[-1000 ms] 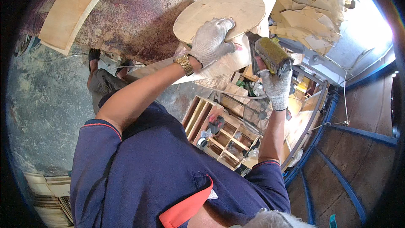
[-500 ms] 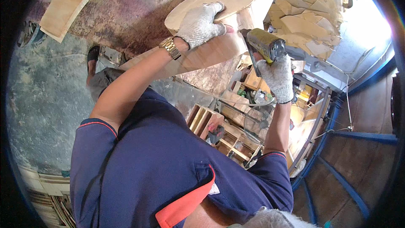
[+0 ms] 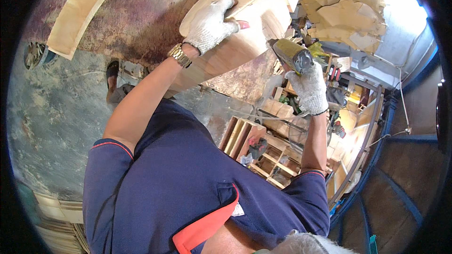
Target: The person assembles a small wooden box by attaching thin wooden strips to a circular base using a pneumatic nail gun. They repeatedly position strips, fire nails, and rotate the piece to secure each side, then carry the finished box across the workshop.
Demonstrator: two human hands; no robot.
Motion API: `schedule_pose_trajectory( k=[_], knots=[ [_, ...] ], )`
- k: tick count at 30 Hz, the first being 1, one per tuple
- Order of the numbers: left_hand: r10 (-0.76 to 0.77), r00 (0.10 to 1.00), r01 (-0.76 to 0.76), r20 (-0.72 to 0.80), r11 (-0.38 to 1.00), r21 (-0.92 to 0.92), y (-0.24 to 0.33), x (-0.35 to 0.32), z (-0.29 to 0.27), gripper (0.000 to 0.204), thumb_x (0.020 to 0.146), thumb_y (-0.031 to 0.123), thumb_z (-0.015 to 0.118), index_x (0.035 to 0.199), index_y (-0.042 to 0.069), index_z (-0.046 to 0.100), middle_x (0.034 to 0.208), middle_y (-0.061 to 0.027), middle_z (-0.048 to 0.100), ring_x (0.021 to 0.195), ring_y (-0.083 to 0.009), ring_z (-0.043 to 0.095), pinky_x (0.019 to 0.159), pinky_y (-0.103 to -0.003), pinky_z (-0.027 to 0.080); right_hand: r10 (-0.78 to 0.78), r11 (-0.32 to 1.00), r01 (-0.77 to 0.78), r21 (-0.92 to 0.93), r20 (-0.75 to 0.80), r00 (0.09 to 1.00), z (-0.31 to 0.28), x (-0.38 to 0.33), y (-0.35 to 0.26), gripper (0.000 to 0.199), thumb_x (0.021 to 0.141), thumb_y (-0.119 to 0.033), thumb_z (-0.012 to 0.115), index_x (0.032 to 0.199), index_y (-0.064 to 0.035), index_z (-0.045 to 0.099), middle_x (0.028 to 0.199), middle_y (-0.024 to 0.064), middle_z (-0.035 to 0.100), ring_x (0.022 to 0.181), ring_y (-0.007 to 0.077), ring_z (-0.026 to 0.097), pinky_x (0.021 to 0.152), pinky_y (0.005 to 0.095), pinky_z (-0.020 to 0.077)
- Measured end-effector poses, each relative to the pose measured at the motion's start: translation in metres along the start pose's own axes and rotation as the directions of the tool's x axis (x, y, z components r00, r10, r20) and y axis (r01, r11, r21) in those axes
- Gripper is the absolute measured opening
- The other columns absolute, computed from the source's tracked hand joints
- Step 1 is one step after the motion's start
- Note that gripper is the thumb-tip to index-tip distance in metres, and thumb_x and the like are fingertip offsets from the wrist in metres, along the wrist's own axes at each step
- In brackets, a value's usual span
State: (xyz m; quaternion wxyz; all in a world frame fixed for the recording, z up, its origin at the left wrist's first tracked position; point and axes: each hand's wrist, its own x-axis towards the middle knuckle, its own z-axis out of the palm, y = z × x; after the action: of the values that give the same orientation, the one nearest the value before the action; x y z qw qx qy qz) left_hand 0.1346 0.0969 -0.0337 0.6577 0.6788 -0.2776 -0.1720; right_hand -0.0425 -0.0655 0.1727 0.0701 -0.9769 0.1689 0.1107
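My gloved left hand presses over the rim of a round wooden panel, thumb and finger spread across its edge; its other fingers are hidden. A curved plywood strip wraps along the panel's side, below that hand. My gloved right hand grips a nail gun, yellow-green and dusty, with a dark end cap. Its nose points toward the strip's right end; I cannot tell whether they touch. A gold-coloured watch sits on my left wrist.
A curved wooden strip lies on the stained worktop at the far left. Thin wood offcuts are heaped at the far right. Wooden boxes and a thin hose are below my right hand. A sandalled foot shows at the left.
The round panel is tilted more, showing more of its curved side. My left hand has shifted slightly up and left with it. The nail gun stays in my right hand, slightly lower.
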Motion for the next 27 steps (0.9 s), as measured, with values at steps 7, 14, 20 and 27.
schedule_pose_trajectory(
  k=[7,14,20,27],
  knots=[
    [0.017,0.999,-0.019,-0.033,0.998,-0.055,-0.009,-0.016,0.006,0.076,0.084,0.045,0.085,0.133,-0.007,0.06,0.12,-0.0264,0.072,0.111,-0.036,0.071,0.095,-0.042,0.054,0.245,0.909,-0.173,0.379,-0.152,0.957,0.035,-0.029,0.035,0.037,0.085,-0.005,0.078,0.12,0.0012,0.067,0.096,0.0122,0.076,0.07,0.0225,0.069,0.063,0.035,0.055],
    [-0.051,0.999,0.051,0.006,0.998,-0.039,-0.001,-0.029,-0.003,0.071,0.088,0.034,0.086,0.137,-0.007,0.058,0.118,-0.0199,0.073,0.108,-0.0204,0.069,0.093,-0.035,0.054,0.714,0.553,-0.444,0.705,-0.128,0.688,0.191,-0.017,0.116,0.036,0.085,-0.014,0.073,0.116,0.0012,0.065,0.096,0.0156,0.072,0.066,0.0212,0.064,0.064,0.0391,0.054],
    [-0.075,0.996,0.084,-0.053,0.977,0.195,0.011,-0.042,-0.007,0.06,0.088,0.034,0.085,0.129,-0.004,0.063,0.109,-0.0176,0.075,0.098,-0.0216,0.069,0.089,-0.036,0.055,0.663,0.731,-0.54,0.417,-0.247,0.706,0.321,0.016,0.128,0.069,0.081,-0.019,0.079,0.145,-0.0185,0.055,0.131,0.0292,0.056,0.109,0.0464,0.065,0.089,0.0506,0.0551],
    [-0.042,0.996,0.057,-0.08,0.981,0.184,0.008,-0.045,-0.005,0.048,0.091,0.032,0.084,0.115,-0.004,0.065,0.096,-0.0086,0.071,0.084,-0.015,0.058,0.078,-0.031,0.05,0.48,0.824,-0.261,0.503,-0.375,0.793,0.34,0.008,0.072,0.077,0.087,-0.019,0.078,0.157,-0.018,0.045,0.132,0.0209,0.059,0.114,0.0437,0.064,0.092,0.0482,0.0553]
  ],
)
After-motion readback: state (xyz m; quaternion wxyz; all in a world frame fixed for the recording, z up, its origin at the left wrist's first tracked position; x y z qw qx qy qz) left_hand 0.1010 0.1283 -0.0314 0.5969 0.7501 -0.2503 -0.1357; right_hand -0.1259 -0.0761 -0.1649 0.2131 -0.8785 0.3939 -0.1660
